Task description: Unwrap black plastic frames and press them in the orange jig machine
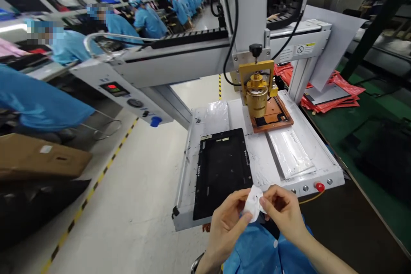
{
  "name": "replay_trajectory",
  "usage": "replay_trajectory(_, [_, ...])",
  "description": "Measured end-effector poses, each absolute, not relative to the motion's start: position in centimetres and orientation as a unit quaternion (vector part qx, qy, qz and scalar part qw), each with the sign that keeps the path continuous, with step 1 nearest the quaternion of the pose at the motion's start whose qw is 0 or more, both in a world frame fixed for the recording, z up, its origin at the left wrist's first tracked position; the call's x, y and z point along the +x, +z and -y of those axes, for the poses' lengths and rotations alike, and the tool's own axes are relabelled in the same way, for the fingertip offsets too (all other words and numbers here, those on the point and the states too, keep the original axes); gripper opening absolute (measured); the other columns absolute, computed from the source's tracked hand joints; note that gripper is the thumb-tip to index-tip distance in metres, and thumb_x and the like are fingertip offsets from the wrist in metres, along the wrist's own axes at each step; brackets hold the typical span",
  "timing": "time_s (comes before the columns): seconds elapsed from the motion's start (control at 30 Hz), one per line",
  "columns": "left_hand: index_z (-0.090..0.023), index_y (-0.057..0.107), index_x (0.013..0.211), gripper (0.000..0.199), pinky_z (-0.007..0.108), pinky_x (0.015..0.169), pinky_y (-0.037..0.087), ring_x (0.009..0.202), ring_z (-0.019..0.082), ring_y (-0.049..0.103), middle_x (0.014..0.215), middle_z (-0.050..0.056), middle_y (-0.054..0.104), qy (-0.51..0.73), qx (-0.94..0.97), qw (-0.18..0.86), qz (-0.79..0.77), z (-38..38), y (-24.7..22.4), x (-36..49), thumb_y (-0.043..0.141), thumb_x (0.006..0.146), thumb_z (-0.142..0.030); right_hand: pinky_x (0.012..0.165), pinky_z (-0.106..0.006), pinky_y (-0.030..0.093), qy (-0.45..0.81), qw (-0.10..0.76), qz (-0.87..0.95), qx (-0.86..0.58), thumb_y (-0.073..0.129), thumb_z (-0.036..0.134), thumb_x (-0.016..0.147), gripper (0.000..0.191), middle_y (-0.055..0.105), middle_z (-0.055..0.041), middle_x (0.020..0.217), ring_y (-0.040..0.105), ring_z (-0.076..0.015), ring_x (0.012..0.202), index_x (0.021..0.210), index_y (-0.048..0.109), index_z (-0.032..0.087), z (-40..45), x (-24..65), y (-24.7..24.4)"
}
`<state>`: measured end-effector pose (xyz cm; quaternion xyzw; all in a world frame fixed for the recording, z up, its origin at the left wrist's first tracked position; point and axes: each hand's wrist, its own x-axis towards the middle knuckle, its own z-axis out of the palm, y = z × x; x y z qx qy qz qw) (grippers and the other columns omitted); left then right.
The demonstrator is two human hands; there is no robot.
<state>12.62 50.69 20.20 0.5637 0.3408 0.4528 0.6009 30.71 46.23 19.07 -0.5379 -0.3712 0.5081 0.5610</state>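
Note:
A small crumpled white cloth or wipe (pixel 253 204) with a dark speck on it is pinched between both my hands, in front of the machine's near edge. My left hand (pixel 226 222) grips its left side between thumb and fingers. On its right side, the thumb and bent fingers of my right hand (pixel 284 209) press together. Just beyond my hands lies a flat black rectangular panel (pixel 221 171) on the white machine bed (pixel 257 154). Whether the white piece is fabric or paper, I cannot tell.
A brass dispensing head (pixel 257 98) hangs over an orange-brown fixture (pixel 272 115) at the back. Clear plastic-covered sheets (pixel 290 154) lie at right, near a red button (pixel 320 186). Red bags (pixel 343 94) are stacked behind. A cardboard box (pixel 41 156) and several co-workers in blue are at left.

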Motion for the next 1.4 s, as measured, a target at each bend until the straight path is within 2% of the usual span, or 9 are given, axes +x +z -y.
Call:
replay_trajectory(0.17, [-0.030, 0.082, 0.126, 0.027, 0.031, 0.085, 0.070, 0.097, 0.023, 0.080, 0.112, 0.009, 0.082, 0.505, 0.614, 0.475, -0.377, -49.0, 18.3, 13.3, 0.078, 0.100, -0.025, 0.059, -0.031, 0.049, 0.388, 0.558, 0.458, -0.573, 0.075, 0.050, 0.102, 0.031, 0.067, -0.0041, 0.072, 0.061, -0.0188, 0.063, 0.088, 0.081, 0.023, -45.6, 30.1, 19.6])
replay_trajectory(0.33, [-0.037, 0.077, 0.137, 0.050, 0.033, 0.082, 0.069, 0.096, 0.021, 0.077, 0.117, 0.006, 0.081, 0.520, 0.731, 0.265, -0.355, -49.0, 17.6, 12.9, 0.071, 0.099, -0.006, 0.084, -0.039, 0.063, 0.486, 0.506, 0.504, -0.503, 0.071, 0.049, 0.105, 0.027, 0.075, -0.0118, 0.101, 0.071, -0.0276, 0.091, 0.113, 0.087, 0.030, -45.6, 30.5, 20.0])
replay_trajectory(0.43, [-0.033, 0.080, 0.129, 0.044, 0.029, 0.078, 0.068, 0.091, 0.018, 0.076, 0.106, 0.004, 0.080, 0.526, 0.730, 0.236, -0.366, -49.3, 18.2, 12.3, 0.069, 0.099, -0.002, 0.082, -0.038, 0.063, 0.511, 0.489, 0.518, -0.480, 0.073, 0.050, 0.104, 0.028, 0.075, -0.0112, 0.102, 0.072, -0.0272, 0.092, 0.119, 0.087, 0.031, -46.0, 30.4, 19.3])
replay_trajectory(0.67, [-0.028, 0.081, 0.104, 0.017, 0.024, 0.076, 0.065, 0.084, 0.016, 0.077, 0.094, 0.002, 0.079, 0.544, 0.671, 0.323, -0.387, -49.3, 19.7, 11.5, 0.072, 0.101, -0.013, 0.054, -0.030, 0.045, 0.573, 0.508, 0.431, -0.477, 0.085, 0.058, 0.093, 0.037, 0.066, -0.0041, 0.070, 0.057, -0.0175, 0.057, 0.081, 0.081, 0.024, -46.2, 28.5, 17.1])
replay_trajectory(0.83, [-0.026, 0.082, 0.095, 0.015, 0.023, 0.075, 0.064, 0.083, 0.016, 0.078, 0.090, 0.002, 0.080, 0.553, 0.641, 0.315, -0.429, -49.4, 19.5, 11.1, 0.070, 0.103, -0.020, 0.059, -0.031, 0.052, 0.590, 0.510, 0.427, -0.458, 0.082, 0.059, 0.095, 0.037, 0.070, -0.0048, 0.076, 0.062, -0.0187, 0.063, 0.088, 0.080, 0.023, -46.4, 27.1, 17.3])
replay_trajectory(1.0, [-0.023, 0.082, 0.101, 0.023, 0.028, 0.081, 0.063, 0.088, 0.020, 0.079, 0.099, 0.005, 0.084, 0.581, 0.562, 0.219, -0.547, -52.8, 18.9, 5.2, 0.073, 0.101, -0.044, 0.068, -0.030, 0.059, 0.615, 0.503, 0.442, -0.416, 0.081, 0.054, 0.099, 0.035, 0.078, -0.0109, 0.104, 0.073, -0.0209, 0.082, 0.118, 0.083, 0.024, -46.6, 27.1, 17.6])
replay_trajectory(1.13, [-0.019, 0.080, 0.106, 0.049, 0.038, 0.093, 0.060, 0.089, 0.025, 0.076, 0.106, 0.010, 0.084, 0.537, 0.507, 0.055, -0.672, -57.7, 17.4, -1.4, 0.074, 0.090, -0.065, 0.053, -0.021, 0.050, 0.640, 0.551, 0.356, -0.400, 0.089, 0.054, 0.092, 0.036, 0.076, -0.0058, 0.077, 0.068, -0.0140, 0.061, 0.096, 0.082, 0.018, -46.0, 28.1, 17.0])
replay_trajectory(1.3, [-0.023, 0.082, 0.089, 0.046, 0.045, 0.093, 0.058, 0.092, 0.032, 0.077, 0.107, 0.012, 0.083, 0.346, 0.585, 0.134, -0.721, -61.3, 13.9, -4.1, 0.064, 0.078, -0.064, 0.043, -0.018, 0.043, 0.656, 0.608, 0.308, -0.323, 0.089, 0.055, 0.093, 0.040, 0.078, -0.0071, 0.076, 0.063, -0.0097, 0.049, 0.092, 0.082, 0.015, -45.1, 29.8, 17.5])
replay_trajectory(1.4, [-0.027, 0.081, 0.095, 0.045, 0.042, 0.078, 0.060, 0.087, 0.032, 0.079, 0.108, 0.007, 0.084, 0.315, 0.599, 0.154, -0.720, -61.6, 12.8, -4.8, 0.062, 0.081, -0.066, 0.044, -0.018, 0.045, 0.660, 0.618, 0.306, -0.299, 0.088, 0.058, 0.093, 0.044, 0.079, -0.0073, 0.079, 0.066, -0.0101, 0.051, 0.095, 0.082, 0.014, -44.5, 30.4, 18.3])
